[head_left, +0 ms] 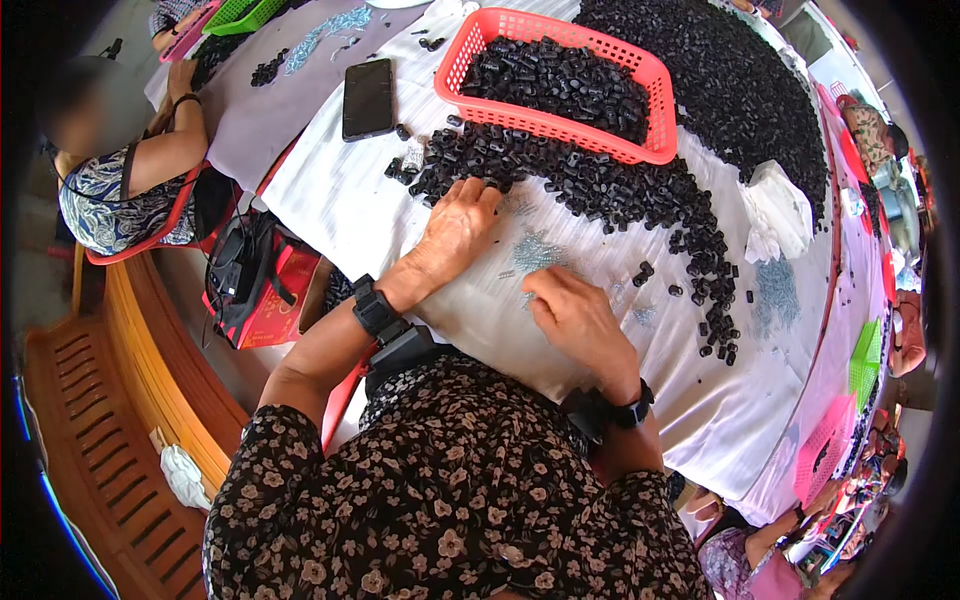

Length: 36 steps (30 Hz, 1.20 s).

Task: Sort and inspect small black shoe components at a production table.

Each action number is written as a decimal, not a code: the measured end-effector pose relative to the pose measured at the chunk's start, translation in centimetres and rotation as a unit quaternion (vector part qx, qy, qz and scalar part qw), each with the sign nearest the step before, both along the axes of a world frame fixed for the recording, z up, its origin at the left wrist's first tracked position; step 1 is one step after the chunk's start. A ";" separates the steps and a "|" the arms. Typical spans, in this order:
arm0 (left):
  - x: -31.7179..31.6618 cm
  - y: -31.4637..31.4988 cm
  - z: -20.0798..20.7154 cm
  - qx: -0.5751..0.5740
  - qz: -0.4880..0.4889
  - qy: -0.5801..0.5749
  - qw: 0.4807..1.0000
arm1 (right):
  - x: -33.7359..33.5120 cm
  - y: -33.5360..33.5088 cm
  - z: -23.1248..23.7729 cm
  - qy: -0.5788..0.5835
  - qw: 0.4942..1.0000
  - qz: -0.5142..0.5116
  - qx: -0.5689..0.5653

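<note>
small black cylindrical plastic pieces (600, 187) lie just beyond the half-curled left hand (458, 225); thin silvery metal pins (537, 250), beside the loosely curled right hand (582, 318). i cannot tell what either holds.

Slatted wooden bench (118, 440), red chair (130, 249), white-covered table (320, 200), grey floor (185, 278)

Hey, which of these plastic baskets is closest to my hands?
The coral-red basket, heaped with black parts, beyond your left hand; the green baskets and pink baskets sit farther off, toward the picture's edges.
</note>
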<state>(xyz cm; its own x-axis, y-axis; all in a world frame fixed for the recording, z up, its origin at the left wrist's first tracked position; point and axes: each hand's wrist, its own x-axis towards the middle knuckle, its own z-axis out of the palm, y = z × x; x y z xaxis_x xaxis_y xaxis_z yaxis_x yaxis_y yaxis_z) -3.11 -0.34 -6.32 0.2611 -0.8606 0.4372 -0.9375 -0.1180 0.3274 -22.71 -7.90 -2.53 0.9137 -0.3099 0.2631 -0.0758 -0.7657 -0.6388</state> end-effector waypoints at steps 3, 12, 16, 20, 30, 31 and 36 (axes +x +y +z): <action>0.0 0.9 0.2 -0.015 -0.005 0.052 0.999 | -0.3 0.5 -0.4 0.059 0.995 0.025 -0.074; 1.4 3.9 2.6 -0.056 0.055 0.451 0.889 | 0.6 0.8 -0.7 0.095 0.992 -0.013 -0.085; 0.2 4.4 3.1 -0.048 0.031 0.570 0.820 | 2.2 1.5 -1.7 0.011 0.989 -0.015 -0.146; -0.7 4.8 3.2 -0.046 -0.014 0.654 0.755 | 2.7 1.9 -1.8 0.040 0.979 0.014 -0.201; -1.4 5.5 3.0 -0.092 -0.064 0.791 0.601 | 2.4 1.9 -1.4 -0.111 0.988 -0.055 0.091; -1.5 5.4 3.0 -0.098 -0.082 0.809 0.574 | 2.2 1.6 -1.2 -0.104 0.985 -0.054 0.125; -1.9 5.6 2.8 -0.077 -0.120 0.829 0.540 | 1.6 1.6 -1.1 -0.117 0.903 -0.084 0.405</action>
